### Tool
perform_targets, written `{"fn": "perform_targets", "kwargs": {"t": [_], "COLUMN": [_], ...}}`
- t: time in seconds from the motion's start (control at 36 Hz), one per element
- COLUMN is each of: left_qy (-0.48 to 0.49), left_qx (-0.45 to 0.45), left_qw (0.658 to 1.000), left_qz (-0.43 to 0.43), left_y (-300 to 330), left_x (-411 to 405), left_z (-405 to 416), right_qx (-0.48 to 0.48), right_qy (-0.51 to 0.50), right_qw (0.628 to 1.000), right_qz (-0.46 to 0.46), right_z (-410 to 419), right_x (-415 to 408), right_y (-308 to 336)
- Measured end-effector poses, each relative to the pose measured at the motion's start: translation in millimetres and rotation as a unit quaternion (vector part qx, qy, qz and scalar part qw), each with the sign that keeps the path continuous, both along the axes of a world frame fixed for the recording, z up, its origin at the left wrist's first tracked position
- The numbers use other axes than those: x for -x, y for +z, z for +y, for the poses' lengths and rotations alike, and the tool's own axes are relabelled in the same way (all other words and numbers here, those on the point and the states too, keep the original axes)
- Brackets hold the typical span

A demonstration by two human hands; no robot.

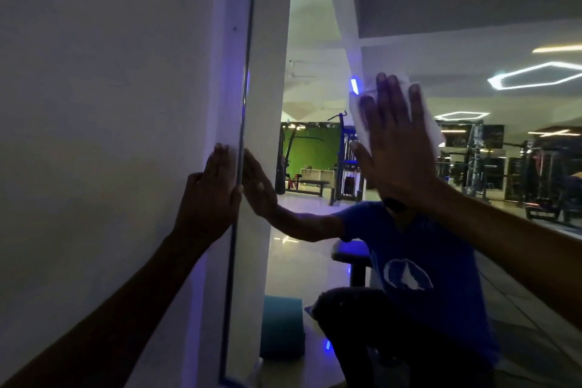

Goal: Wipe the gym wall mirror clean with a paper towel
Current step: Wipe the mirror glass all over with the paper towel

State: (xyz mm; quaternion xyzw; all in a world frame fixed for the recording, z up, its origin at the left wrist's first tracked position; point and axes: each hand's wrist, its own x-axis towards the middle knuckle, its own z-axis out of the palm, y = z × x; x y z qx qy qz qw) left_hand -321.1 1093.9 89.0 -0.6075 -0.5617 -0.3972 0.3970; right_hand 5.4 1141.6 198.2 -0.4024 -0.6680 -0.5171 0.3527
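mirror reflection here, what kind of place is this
Most likely a gym. The wall mirror reflects a weight bench, a cable machine and racks of equipment under hexagonal ceiling lights.

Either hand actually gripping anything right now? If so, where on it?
No grip. The right hand presses the paper towel flat against the mirror, straight fingers over its middle. The left hand rests flat on the wall by the mirror's edge.
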Motion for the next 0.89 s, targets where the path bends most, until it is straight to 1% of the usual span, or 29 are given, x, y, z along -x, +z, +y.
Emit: {"fn": "perform_targets", "kwargs": {"t": [0.08, 0.19, 0.25, 0.31, 0.36, 0.42, 0.44, 0.47, 0.5, 0.56, 0.61, 0.69, 0.72, 0.75, 0.78, 0.81, 0.89], "left_qy": [-0.01, -0.017, -0.016, -0.018, -0.016, -0.004, 0.004, 0.012, 0.019, 0.02, 0.005, -0.011, -0.012, -0.009, 0.001, 0.014, 0.035], "left_qx": [-0.025, -0.051, -0.059, -0.062, -0.073, -0.093, -0.101, -0.108, -0.114, -0.123, -0.132, -0.139, -0.142, -0.144, -0.143, -0.14, -0.145], "left_qw": [1.0, 0.999, 0.998, 0.997, 0.996, 0.994, 0.993, 0.992, 0.991, 0.99, 0.99, 0.99, 0.99, 0.989, 0.99, 0.99, 0.987], "left_qz": [-0.007, 0.012, 0.033, 0.043, 0.048, 0.06, 0.065, 0.068, 0.069, 0.062, 0.047, 0.03, 0.017, 0.006, 0.005, 0.016, 0.067], "left_y": [27, 60, 67, 68, 65, 62, 62, 62, 63, 70, 82, 95, 96, 94, 91, 87, 77], "left_x": [4, 12, 16, 23, 29, 31, 31, 30, 29, 26, 20, 5, 0, -2, -2, 1, 11], "left_z": [9, 23, 33, 39, 43, 43, 43, 44, 45, 47, 49, 67, 74, 80, 83, 83, 72], "right_qx": [-0.015, -0.031, -0.028, -0.017, -0.019, -0.042, -0.049, -0.053, -0.055, -0.052, -0.04, -0.044, -0.045, -0.041, -0.033, -0.021, 0.015], "right_qy": [0.019, 0.086, 0.108, 0.116, 0.104, 0.098, 0.094, 0.089, 0.083, 0.056, 0.033, 0.012, 0.002, -0.001, 0.004, 0.019, 0.065], "right_qw": [1.0, 0.996, 0.994, 0.991, 0.988, 0.98, 0.977, 0.979, 0.984, 0.996, 0.998, 0.983, 0.977, 0.975, 0.978, 0.985, 0.998], "right_qz": [0.013, 0.009, -0.014, -0.063, -0.115, -0.169, -0.183, -0.176, -0.146, -0.055, 0.043, 0.177, 0.207, 0.218, 0.204, 0.169, 0.008], "right_z": [9, 11, 10, 12, 16, 22, 25, 27, 28, 24, 17, 9, 9, 9, 10, 12, 18], "right_x": [39, 122, 157, 182, 186, 166, 149, 129, 108, 66, 32, 20, 29, 42, 58, 73, 93], "right_y": [1, 4, 5, 5, 8, 17, 25, 36, 48, 70, 73, 40, 21, 1, -18, -34, -54]}}
